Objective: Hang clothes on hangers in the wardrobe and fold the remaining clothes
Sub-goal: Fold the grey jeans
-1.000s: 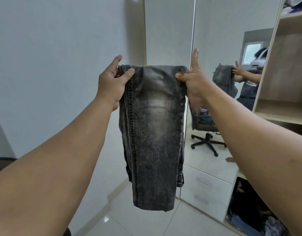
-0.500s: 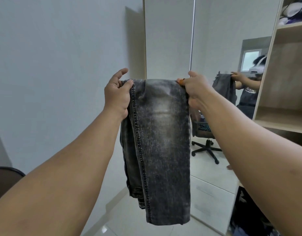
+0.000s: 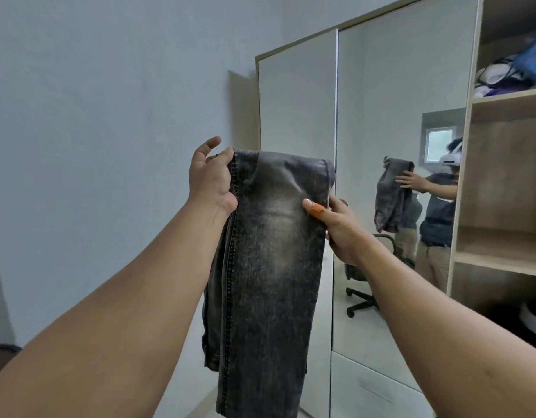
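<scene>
A pair of dark grey washed jeans (image 3: 266, 267), folded lengthwise and doubled over at the top, hangs in the air in front of me. My left hand (image 3: 210, 179) pinches the top left corner at the stitched seam, thumb in front, index finger lifted. My right hand (image 3: 336, 227) grips the right edge a little below the top fold, with its thumb, which wears an orange plaster, pressed on the front of the cloth. The wardrobe (image 3: 508, 188) stands open to the right with wooden shelves. No hanger is visible.
Two mirrored wardrobe doors (image 3: 296, 116) stand right behind the jeans and reflect me and an office chair. Bags and cloth (image 3: 514, 70) lie on the top shelf. A grey wall is on the left, white floor tiles below, and a dark object (image 3: 1, 354) at the lower left edge.
My right hand slid down from the top right corner to the jeans' right edge below the fold. My view turned upward and to the right, showing more of the wardrobe.
</scene>
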